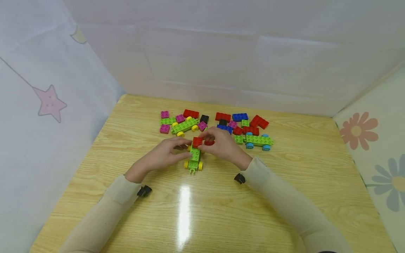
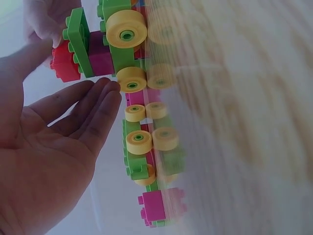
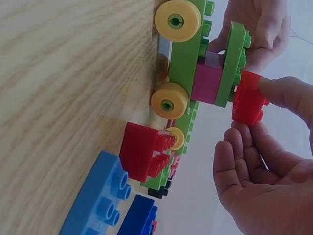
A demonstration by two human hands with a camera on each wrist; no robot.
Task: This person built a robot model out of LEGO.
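A red brick (image 3: 247, 99) sits on top of a green brick (image 3: 232, 63), tilted a little against it in the right wrist view. My right hand (image 1: 221, 144) pinches this red brick between thumb and fingertips. Below the green brick a magenta brick (image 3: 206, 82) joins it to a green wheeled base (image 1: 193, 164) with yellow wheels, which stands on the table. On the left side of this toy car, my left hand (image 1: 164, 153) has its fingers (image 2: 100, 110) extended close to a yellow wheel (image 2: 131, 80), its thumb near the stacked bricks.
Behind the hands lie loose magenta, red, blue, black and green bricks. Another yellow-wheeled green base (image 1: 185, 125) stands at back left, a blue-wheeled one (image 1: 258, 140) to the right. A red brick (image 3: 139, 152) lies near the car. A white cloth wall (image 1: 202, 70) closes the back.
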